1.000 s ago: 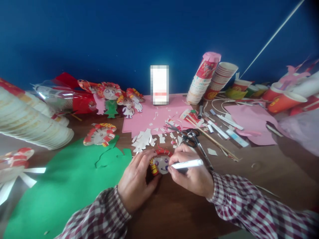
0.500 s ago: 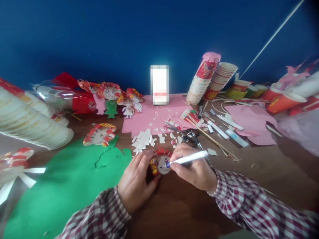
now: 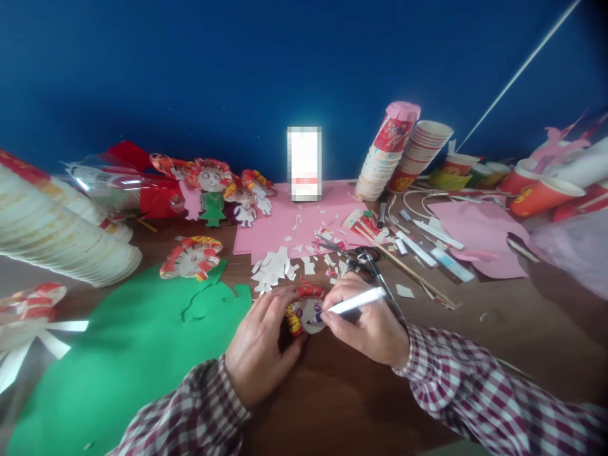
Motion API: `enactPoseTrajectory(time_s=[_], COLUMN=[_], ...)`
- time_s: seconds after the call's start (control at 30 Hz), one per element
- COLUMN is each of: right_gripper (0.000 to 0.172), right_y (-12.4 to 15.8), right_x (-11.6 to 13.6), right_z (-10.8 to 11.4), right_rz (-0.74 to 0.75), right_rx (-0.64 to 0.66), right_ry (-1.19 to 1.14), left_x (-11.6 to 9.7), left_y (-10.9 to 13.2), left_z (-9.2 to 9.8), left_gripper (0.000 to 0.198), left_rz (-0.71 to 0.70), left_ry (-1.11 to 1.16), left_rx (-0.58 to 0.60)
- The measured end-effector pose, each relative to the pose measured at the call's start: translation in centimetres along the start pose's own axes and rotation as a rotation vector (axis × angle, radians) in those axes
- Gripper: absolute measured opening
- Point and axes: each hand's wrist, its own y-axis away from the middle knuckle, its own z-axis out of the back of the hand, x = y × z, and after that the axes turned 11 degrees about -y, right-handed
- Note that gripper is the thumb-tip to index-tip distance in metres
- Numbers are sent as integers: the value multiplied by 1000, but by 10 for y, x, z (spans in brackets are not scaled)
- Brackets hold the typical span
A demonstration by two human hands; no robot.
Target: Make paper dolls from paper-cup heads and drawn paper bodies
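Note:
A small round paper-cup face (image 3: pixel 308 312) with a red and yellow fringe lies on the brown table (image 3: pixel 475 329). My left hand (image 3: pixel 261 345) presses on its left side, fingers bent over the rim. My right hand (image 3: pixel 368 323) is closed round a white marker (image 3: pixel 356 303), whose purple tip touches the right side of the face. Purple eyes are drawn on the face.
A green paper sheet (image 3: pixel 118 354) lies at left, pink paper (image 3: pixel 289 221) behind with white scraps. Black scissors (image 3: pixel 368 263) and sticks lie just beyond my right hand. Stacked paper cups (image 3: pixel 403 152) stand at the back, finished paper dolls (image 3: pixel 213 187) at back left, bowl stacks (image 3: pixel 57 234) far left.
The marker has swung from nearly level to tilted up, then slightly lower, while its tip worked on the face. My left hand has stayed in place.

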Motion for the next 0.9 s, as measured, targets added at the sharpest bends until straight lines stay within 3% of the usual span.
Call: enactPoseTrajectory(time_s=[0.9], right_gripper=[8], right_y=[-1], right_x=[-2], right_z=[-2], right_rz=[11], right_rx=[3], right_ry=[57], left_x=[1], left_y=[1], left_z=[-1], left_gripper=[55], left_rz=[-13], left_ry=[-28], left_rx=[-21])
